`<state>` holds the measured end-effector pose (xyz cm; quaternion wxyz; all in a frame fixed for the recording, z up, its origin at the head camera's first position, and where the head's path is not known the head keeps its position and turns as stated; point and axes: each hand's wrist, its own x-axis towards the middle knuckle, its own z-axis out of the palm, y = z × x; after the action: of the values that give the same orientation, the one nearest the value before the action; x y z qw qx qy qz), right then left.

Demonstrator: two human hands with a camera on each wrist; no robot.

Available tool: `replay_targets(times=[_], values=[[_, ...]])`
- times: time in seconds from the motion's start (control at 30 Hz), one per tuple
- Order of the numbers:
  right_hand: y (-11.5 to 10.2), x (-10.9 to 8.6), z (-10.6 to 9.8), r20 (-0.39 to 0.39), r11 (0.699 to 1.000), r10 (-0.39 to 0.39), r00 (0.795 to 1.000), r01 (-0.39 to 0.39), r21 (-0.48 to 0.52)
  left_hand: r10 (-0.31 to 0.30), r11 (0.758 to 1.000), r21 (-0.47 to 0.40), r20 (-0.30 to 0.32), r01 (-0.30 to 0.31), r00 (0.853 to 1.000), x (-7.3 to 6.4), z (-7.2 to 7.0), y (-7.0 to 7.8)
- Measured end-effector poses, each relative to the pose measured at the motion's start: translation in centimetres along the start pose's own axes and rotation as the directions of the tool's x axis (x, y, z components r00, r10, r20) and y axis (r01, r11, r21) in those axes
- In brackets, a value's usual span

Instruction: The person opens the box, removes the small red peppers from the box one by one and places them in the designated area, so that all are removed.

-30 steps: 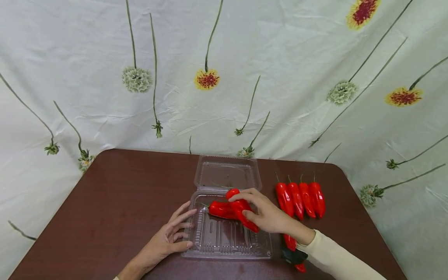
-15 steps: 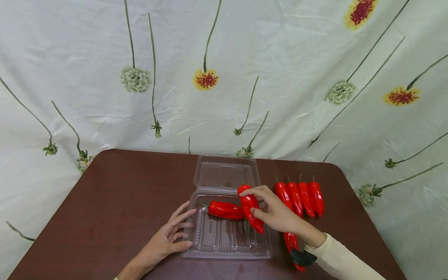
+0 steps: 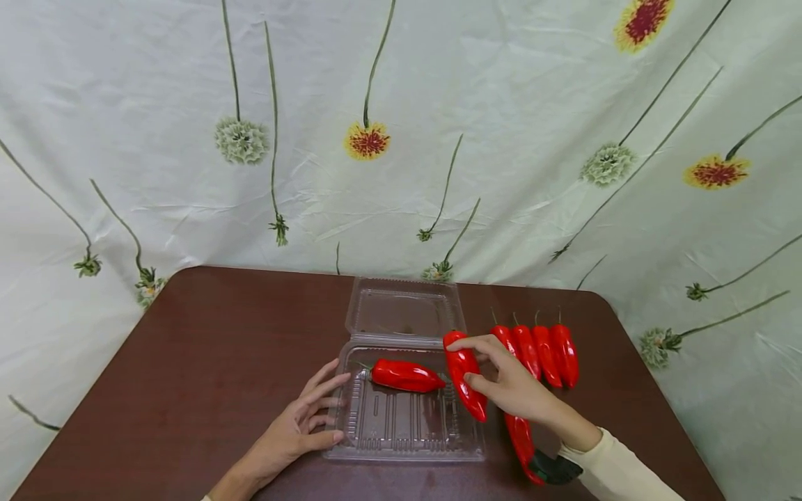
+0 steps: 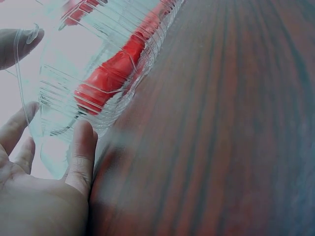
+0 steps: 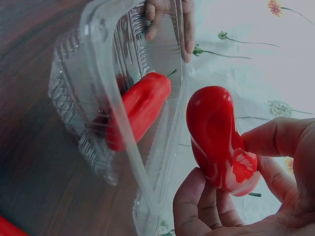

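A clear plastic clamshell container stands with its lid folded back. One red pepper lies across its base, toward the back, its green stem pointing left. Over the container's right rim, my right hand pinches a second red pepper between thumb and fingers. In the right wrist view this held pepper is up beside the container wall, its thin green stem partly hidden. My left hand has its fingers extended along the container's left edge, fingertips right at the rim.
On the brown table, several red peppers lie side by side right of the container. Another red pepper is nearer the front, partly covered by a dark piece at my right wrist. A flowered cloth hangs behind.
My right hand has moved right with the red pepper, from above the pepper in the container to the right rim. My left hand has stayed in place.
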<state>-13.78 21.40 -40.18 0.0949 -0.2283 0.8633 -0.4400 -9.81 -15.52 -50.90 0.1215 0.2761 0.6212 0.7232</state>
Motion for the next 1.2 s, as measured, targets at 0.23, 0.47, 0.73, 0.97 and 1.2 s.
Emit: replay_targets(times=[0.23, 0.47, 0.73, 0.97, 1.2], values=[[1.2, -1.4, -0.7, -0.027, 0.999, 0.023, 0.999, -0.022, 0.033, -0.001, 1.000, 0.001, 0.000, 0.001, 1.000, 0.0, 0.0, 0.1], [2.6, -3.0, -1.4, -0.052, 0.998, 0.061, 0.997, -0.061, 0.006, 0.003, 1.000, 0.013, -0.005, -0.002, 1.000, 0.1, 0.0, 0.1], [3.6, -4.6, -2.1, -0.096, 0.994, 0.097, 0.991, -0.093, 0.051, 0.013, 1.000, 0.011, -0.004, -0.013, 1.000, 0.0, 0.1, 0.0], [4.6, -6.1, -2.7, -0.138, 0.990, 0.120, 0.983, -0.109, 0.085, -0.011, 1.000, 0.011, -0.010, 0.011, 1.000, 0.0, 0.1, 0.0], [5.6, -7.5, -3.2, -0.128, 0.978, 0.188, 0.974, -0.173, 0.120, -0.018, 1.000, 0.007, -0.014, 0.018, 1.000, -0.1, 0.1, 0.1]])
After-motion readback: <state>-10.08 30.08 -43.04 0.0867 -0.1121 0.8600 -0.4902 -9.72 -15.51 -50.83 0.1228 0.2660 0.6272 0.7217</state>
